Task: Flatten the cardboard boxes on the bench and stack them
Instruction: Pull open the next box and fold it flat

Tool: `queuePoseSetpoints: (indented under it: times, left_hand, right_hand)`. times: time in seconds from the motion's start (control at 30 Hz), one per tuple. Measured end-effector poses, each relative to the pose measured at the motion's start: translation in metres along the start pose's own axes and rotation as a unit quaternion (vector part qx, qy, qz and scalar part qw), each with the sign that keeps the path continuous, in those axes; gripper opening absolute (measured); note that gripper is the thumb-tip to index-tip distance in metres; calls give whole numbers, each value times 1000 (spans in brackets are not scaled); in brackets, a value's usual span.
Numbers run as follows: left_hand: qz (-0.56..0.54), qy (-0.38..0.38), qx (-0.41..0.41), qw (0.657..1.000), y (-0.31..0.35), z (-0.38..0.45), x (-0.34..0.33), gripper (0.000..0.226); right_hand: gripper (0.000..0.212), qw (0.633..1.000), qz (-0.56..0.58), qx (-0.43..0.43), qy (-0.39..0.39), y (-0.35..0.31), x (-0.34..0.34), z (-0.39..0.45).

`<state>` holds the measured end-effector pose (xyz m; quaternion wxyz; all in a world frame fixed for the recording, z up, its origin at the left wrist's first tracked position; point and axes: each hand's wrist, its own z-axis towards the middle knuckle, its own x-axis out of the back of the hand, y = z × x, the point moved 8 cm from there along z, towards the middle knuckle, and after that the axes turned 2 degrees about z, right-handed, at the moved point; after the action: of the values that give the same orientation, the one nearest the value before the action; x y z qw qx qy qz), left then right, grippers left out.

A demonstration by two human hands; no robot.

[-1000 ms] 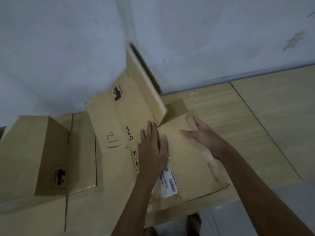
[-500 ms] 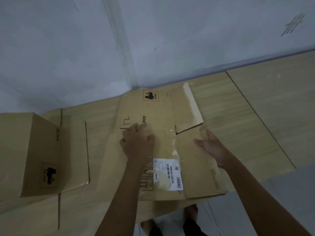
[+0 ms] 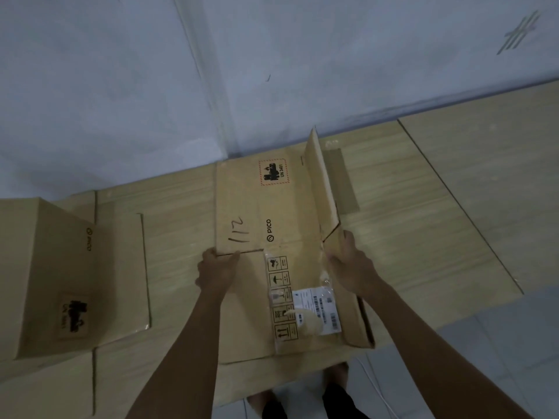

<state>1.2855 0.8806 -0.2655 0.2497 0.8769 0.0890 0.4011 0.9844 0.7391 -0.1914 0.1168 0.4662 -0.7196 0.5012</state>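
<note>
Bench [image 3: 423, 207]: both hands gripping flattened box [image 3: 260, 207] edges.

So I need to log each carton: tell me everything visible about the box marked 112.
The flattened box is plain brown cardboard lying on the wooden bench near the wall. It bears handwritten "112", a PICO logo, a UN 3481 battery label, handling symbols and a white shipping label. One far-right flap stands up. The left hand grips its left edge, the right hand its right side.

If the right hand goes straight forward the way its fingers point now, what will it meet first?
Most likely the raised flap of the flattened box: the right hand already grips that box's right edge just below it. Depth is unclear.
</note>
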Motion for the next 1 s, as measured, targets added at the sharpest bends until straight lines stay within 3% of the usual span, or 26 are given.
queuePoseSetpoints:
  times: [0.13, 0.23, 0.43, 0.6, 0.73, 0.87, 0.93, 1.0]
  left_hand:
    - [-37, -27, -41, 998, 3, 9, -5, 69]
    - [-69, -32, -86, 993, 7, 2, -3, 47]
    - [-154, -34, -140, 978, 18, -17, 8, 29]
    - [-166, -3, -146, 975, 17, -32, 26, 35]
    - [-139, -13, -136, 981, 11, -29, 32, 34]
    - [-111, -55, -105, 987, 5, -8, 27, 53]
    - [-89, -63, -95, 990, 5, 5, 21, 67]
    - [-86, -38, -105, 990, 10, 11, 21, 66]
  right_hand:
    - [54, 999, 46, 13, 0, -11, -13, -8]
    - [50, 998, 43, 20, 29, -6, -14, -4]
    - [31, 977, 180, -62, 94, 43, 11, 19]
    - [35, 974, 181, -101, 91, 71, 22, 35]
    - [20, 959, 251, -117, 59, 76, 25, 49]
    - [59, 968, 230, -64, 73, 64, 38, 81]
    - [62, 977, 205, -34, 45, 56, 40, 96]
    - [75, 978, 205, -19, 15, 53, 38, 110]
